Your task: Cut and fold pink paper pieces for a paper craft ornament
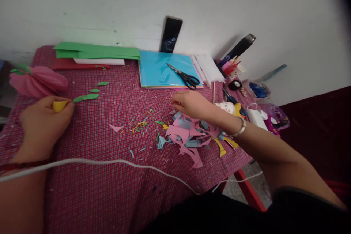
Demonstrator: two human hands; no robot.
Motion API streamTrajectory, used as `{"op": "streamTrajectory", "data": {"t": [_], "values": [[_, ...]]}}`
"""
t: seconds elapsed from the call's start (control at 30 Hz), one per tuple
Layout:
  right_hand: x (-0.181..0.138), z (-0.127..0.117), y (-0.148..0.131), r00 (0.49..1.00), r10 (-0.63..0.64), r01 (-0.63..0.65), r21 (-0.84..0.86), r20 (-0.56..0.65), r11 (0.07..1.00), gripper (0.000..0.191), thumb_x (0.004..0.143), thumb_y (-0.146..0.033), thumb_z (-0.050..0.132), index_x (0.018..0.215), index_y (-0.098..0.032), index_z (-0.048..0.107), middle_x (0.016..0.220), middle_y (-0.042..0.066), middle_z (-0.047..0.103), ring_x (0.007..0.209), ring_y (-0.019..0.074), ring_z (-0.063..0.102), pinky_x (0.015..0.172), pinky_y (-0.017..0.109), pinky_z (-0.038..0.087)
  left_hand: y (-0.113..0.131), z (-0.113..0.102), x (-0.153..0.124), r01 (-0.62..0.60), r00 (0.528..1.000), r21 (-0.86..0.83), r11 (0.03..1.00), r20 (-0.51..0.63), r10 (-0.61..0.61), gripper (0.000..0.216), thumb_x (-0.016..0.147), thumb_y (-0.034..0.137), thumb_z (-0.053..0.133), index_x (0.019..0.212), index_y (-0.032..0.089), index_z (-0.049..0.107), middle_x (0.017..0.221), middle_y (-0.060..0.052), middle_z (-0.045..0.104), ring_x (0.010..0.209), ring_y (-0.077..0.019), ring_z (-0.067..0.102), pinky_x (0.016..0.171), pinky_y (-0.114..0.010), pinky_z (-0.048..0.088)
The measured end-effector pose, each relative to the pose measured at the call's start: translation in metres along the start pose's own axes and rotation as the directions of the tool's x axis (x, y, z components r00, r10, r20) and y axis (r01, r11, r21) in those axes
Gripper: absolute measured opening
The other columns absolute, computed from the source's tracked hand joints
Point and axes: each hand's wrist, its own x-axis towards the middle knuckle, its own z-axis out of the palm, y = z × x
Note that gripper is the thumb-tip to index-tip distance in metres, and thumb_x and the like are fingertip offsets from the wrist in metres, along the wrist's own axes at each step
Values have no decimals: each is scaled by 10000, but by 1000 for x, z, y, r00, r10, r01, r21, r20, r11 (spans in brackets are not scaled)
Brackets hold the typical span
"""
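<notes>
My left hand [45,122] is closed on a small yellow paper piece [59,106], its fingertips meeting the end of a green paper leaf [86,97]. Two more green leaves, one of them the upper leaf [103,83], lie just beyond. A folded pink paper ball [41,80] with green on top sits behind that hand. My right hand [190,103] has its fingers curled together above a heap of pink, blue and yellow paper scraps [183,135]; whether they pinch anything is hidden. Black-handled scissors [183,76] rest beyond it on blue paper sheets [153,69].
Green paper strips [95,50] lie along the wall, near a phone [171,34] leaning there. At right are a paper cup [226,108], a tape roll [235,85] and a white power strip [257,119]. A white cable [109,162] crosses in front. Small cuttings dot the checked cloth [95,197].
</notes>
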Motion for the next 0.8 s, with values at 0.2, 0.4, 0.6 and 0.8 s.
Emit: {"op": "streamTrajectory", "data": {"t": [0.2, 0.4, 0.6, 0.8], "values": [[11, 28, 4, 986, -68, 74, -38, 153, 997, 97, 885, -221, 578, 890, -151, 645, 889, 101, 694, 746, 184, 604, 653, 312, 386, 13, -5, 0, 81, 996, 50, 995, 19, -82, 322, 740, 391, 595, 971, 201, 715, 775, 4, 667, 736, -185, 617, 716, -287, 483], [35, 14, 11, 994, 6, -1, -47, 112, 999, 203, 941, -265, 474, 925, -142, 634, 790, 87, 673, 668, 182, 576, 622, 327, 378, 13, -5, -2, 88, 996, 37, 995, 20, -88, 332, 745, 409, 587, 981, 211, 710, 795, 8, 674, 745, -190, 607, 785, -324, 506], [114, -2, 26, 981, 181, -190, -153, -71, 970, 258, 907, -194, 443, 1087, -117, 610, 941, 124, 695, 803, 234, 616, 678, 337, 380, 13, -4, -2, 77, 996, 16, 997, 37, -78, 340, 757, 409, 588, 994, 197, 709, 792, 5, 660, 743, -181, 601, 769, -314, 499], [147, 4, 27, 978, 187, -201, -180, -91, 963, 346, 915, -239, 499, 1230, -108, 560, 1201, 166, 618, 948, 256, 600, 747, 338, 405, 8, -1, -2, 45, 999, -8, 999, 6, -45, 343, 766, 418, 592, 989, 188, 713, 785, 1, 658, 730, -182, 605, 730, -314, 489]]}}
